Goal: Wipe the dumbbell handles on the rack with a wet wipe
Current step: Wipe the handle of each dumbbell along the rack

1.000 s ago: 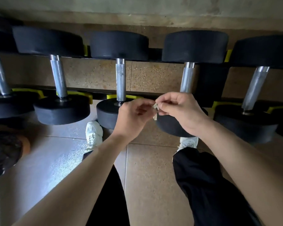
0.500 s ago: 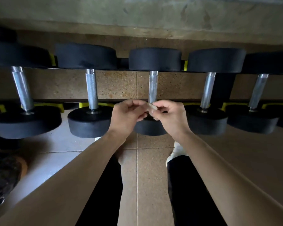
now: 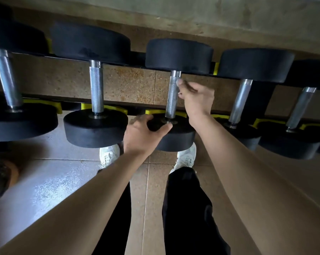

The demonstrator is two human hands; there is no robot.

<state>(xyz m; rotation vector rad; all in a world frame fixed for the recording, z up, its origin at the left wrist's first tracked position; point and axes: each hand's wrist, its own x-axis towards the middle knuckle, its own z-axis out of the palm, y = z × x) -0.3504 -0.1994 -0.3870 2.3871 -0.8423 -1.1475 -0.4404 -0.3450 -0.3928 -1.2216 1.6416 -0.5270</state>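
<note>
Right hand: fingertips closed in a pinch on a small pale wet wipe, which was held against the upper right side of the knurled silver steel handle of the middle dumbbell, just below its far head; the wipe was blurred and its shape could not be made out. Left hand: cupped round the left edge of the near black round rubber head of the same dumbbell, thumb laid across the head's upper face toward the handle base, fingers curled over the rim. The far black rubber head sat at the rear edge of the black metal rack, the near head at the front edge on yellow plastic cradles, so the handle spanned the gap between the two rails. Similar dumbbells lay in the same way on either side: the left neighbour's handle and the right neighbour's handle were both untouched and apart from the hands. Below the rack a speckled brown tiled floor showed. Under the near heads stood the person's white shoes and black trousers. A dark brownish object lay at the left edge; could not tell what it was.
</note>
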